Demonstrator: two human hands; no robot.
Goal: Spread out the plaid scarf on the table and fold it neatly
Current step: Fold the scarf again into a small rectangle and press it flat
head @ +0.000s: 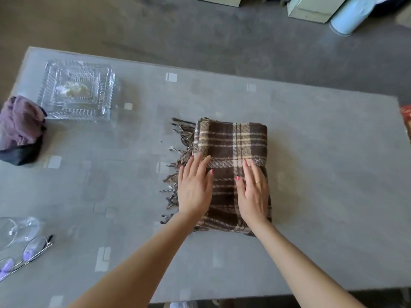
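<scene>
- A grey worktop (311,152) with pale square marks carries everything in view; beyond its far edge lies a grey floor (200,30).
- At the far left stands a ribbed glass dish (77,90) with something pale inside (too blurred to name).
- Just beside the dish, at the left edge, sits a crumpled purple cloth (21,121) on top of a black bundle (21,153).
- Near the front left corner lie a pair of glasses (24,255) with purple-tinted lenses, and just behind them some clear glass or plastic (15,227) that I cannot identify.
- On the floor at the top right stand pale green boxes (311,10) and a light blue cylinder (349,16).
- Nothing lies between these things and the scarf; they are all well apart from it.
- The plaid scarf (231,141) lies at the middle of the worktop, folded into a thick rectangle, brown with cream and tan stripes.
- Its fringe (178,138) sticks out loosely along the left side.
- A folded upper layer covers the far half, its edge running across the middle.
- The left hand (194,187) rests flat on the scarf's left part, fingers (200,162) stretched out and released, gripping nothing.
- The right hand (253,192) lies flat on the right part (a ring on one finger), likewise spread and pressing, not clasping.
</scene>
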